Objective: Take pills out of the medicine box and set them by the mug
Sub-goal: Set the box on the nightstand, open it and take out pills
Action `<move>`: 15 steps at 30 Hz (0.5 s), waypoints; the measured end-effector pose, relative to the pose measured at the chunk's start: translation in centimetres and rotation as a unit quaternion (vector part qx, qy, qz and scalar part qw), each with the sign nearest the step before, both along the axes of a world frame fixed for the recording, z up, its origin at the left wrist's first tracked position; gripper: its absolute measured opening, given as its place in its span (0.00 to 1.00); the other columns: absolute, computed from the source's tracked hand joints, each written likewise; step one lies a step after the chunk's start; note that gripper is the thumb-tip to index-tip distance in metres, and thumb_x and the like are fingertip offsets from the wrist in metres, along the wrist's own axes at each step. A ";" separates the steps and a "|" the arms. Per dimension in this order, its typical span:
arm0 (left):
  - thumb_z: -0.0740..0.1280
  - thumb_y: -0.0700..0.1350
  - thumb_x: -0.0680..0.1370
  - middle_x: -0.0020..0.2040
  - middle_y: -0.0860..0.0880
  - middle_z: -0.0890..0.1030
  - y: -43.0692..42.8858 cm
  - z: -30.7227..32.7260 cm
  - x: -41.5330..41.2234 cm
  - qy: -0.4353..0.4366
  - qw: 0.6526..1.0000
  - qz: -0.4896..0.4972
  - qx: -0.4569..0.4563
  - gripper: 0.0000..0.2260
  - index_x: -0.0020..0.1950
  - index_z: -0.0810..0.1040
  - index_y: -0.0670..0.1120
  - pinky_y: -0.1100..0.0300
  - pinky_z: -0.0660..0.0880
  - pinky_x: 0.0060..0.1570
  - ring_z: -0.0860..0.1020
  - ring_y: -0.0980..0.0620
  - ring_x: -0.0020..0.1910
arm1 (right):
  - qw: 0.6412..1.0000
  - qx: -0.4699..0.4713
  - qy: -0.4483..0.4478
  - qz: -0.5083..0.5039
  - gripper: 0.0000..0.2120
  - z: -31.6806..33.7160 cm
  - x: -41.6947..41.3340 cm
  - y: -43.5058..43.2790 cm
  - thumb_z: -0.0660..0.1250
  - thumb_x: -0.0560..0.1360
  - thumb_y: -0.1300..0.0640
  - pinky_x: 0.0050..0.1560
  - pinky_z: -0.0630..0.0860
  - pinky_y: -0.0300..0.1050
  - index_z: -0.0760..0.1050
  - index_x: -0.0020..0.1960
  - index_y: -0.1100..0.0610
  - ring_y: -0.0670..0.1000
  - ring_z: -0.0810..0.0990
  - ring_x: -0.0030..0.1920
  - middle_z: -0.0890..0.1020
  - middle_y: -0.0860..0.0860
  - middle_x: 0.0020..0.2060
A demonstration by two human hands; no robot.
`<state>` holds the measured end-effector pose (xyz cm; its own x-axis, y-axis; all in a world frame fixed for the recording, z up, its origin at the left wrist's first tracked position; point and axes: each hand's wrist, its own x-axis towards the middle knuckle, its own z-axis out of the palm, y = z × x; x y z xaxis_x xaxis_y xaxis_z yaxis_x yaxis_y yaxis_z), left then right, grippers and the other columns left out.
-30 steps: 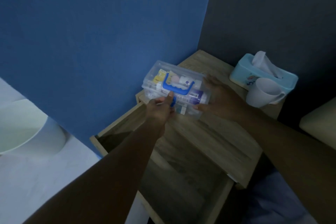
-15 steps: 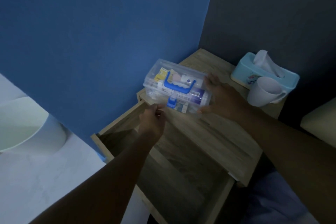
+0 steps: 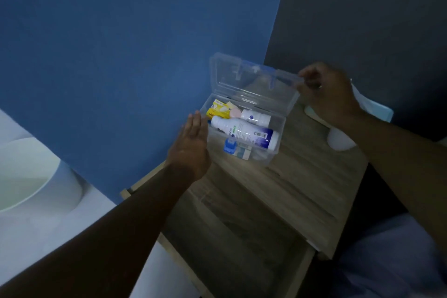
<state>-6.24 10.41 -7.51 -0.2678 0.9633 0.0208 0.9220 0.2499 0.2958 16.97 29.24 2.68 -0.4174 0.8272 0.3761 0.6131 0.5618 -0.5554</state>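
The clear plastic medicine box (image 3: 278, 150) stands open on the wooden nightstand (image 3: 302, 191). Its lid (image 3: 251, 84) is tipped up and back, and my right hand (image 3: 326, 94) pinches the lid's right corner. My left hand (image 3: 193, 143) is flat with fingers straight, resting against the box's left end. Inside lie a large white bottle with a blue label (image 3: 244, 134), a smaller white bottle (image 3: 256, 116), a yellow packet (image 3: 219, 110) and a blue latch piece (image 3: 229, 146). The white mug (image 3: 338, 140) is mostly hidden behind my right forearm.
A light blue tissue box (image 3: 377, 111) sits behind the mug at the nightstand's back right. The nightstand's drawer (image 3: 229, 237) is pulled out below the box. A blue wall is at the left, a white rounded object (image 3: 29, 176) lower left.
The box's lid was shut with the blue handle on top; now it is swung open. My right hand rose to the lid's corner and my left hand opened flat beside the box.
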 end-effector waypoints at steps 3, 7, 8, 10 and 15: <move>0.62 0.39 0.77 0.81 0.44 0.42 0.5 -0.5 0.3 0.027 0.999 0.001 -0.029 0.38 0.80 0.40 0.42 0.54 0.45 0.78 0.42 0.46 0.80 | 0.996 -0.024 0.042 -0.077 0.12 -1.3 -1.2 1.5 0.64 0.81 0.59 0.55 0.78 0.50 0.78 0.62 0.61 0.58 0.82 0.56 0.83 0.60 0.55; 0.62 0.38 0.78 0.81 0.44 0.41 1.1 -1.1 0.0 0.053 0.998 0.004 -0.041 0.38 0.80 0.40 0.41 0.52 0.48 0.79 0.42 0.45 0.80 | 0.974 -0.183 0.087 -0.103 0.16 -3.6 -3.0 1.7 0.64 0.81 0.60 0.59 0.78 0.45 0.75 0.68 0.58 0.54 0.81 0.58 0.82 0.58 0.60; 0.62 0.38 0.78 0.81 0.43 0.41 1.2 -1.3 0.0 0.057 0.997 0.004 -0.043 0.38 0.79 0.40 0.41 0.51 0.50 0.79 0.42 0.45 0.80 | 0.968 -0.204 0.103 -0.104 0.17 -4.3 -3.3 1.4 0.63 0.81 0.60 0.58 0.78 0.45 0.74 0.69 0.55 0.52 0.81 0.58 0.82 0.55 0.60; 0.60 0.38 0.78 0.81 0.43 0.41 1.2 -1.5 0.2 0.063 0.997 0.007 -0.035 0.37 0.79 0.39 0.40 0.50 0.53 0.78 0.42 0.44 0.80 | 0.965 -0.218 0.084 -0.120 0.22 -5.5 -3.6 1.1 0.61 0.81 0.61 0.56 0.77 0.44 0.69 0.74 0.53 0.53 0.79 0.61 0.80 0.53 0.63; 0.59 0.39 0.79 0.81 0.42 0.41 1.0 -2.0 0.1 0.062 0.998 0.002 -0.022 0.36 0.79 0.38 0.39 0.52 0.57 0.77 0.42 0.43 0.80 | 0.963 -0.209 0.040 -0.163 0.31 -6.4 -4.5 0.3 0.58 0.80 0.64 0.54 0.72 0.27 0.53 0.81 0.59 0.58 0.68 0.74 0.64 0.59 0.78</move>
